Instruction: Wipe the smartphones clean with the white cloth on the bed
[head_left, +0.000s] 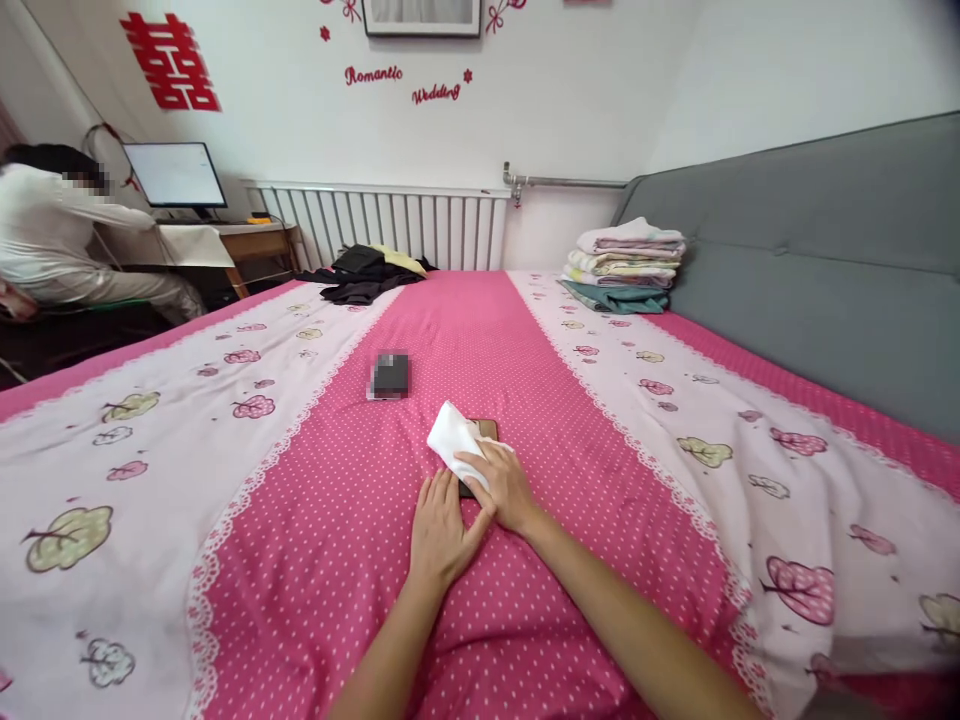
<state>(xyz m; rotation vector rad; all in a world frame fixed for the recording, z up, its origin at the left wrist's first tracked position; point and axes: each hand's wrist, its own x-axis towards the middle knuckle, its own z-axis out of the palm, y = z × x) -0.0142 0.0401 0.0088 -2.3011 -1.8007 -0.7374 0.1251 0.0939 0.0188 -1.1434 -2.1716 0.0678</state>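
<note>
A smartphone [487, 429] lies flat on the pink dotted bedspread [469, 315], mostly hidden under a folded white wipe [452, 432] and my hands. My right hand [504, 482] presses the wipe onto the phone, its fingers bent over the cloth. Just to the left, my left hand [441, 530] rests low with its fingers stretched out along the phone's lower left side. Its thumb reaches across the phone's near end, close to my right hand. Only the phone's far end and a dark strip near the bottom show.
Farther left on the bed sits a blurred dark object [391, 376]. Dark and yellow clothes [364, 272] are heaped at the far edge; folded fabrics [628, 258] are stacked by the grey headboard [810, 240]. A person [52, 235] sits at a desk with a monitor [176, 175].
</note>
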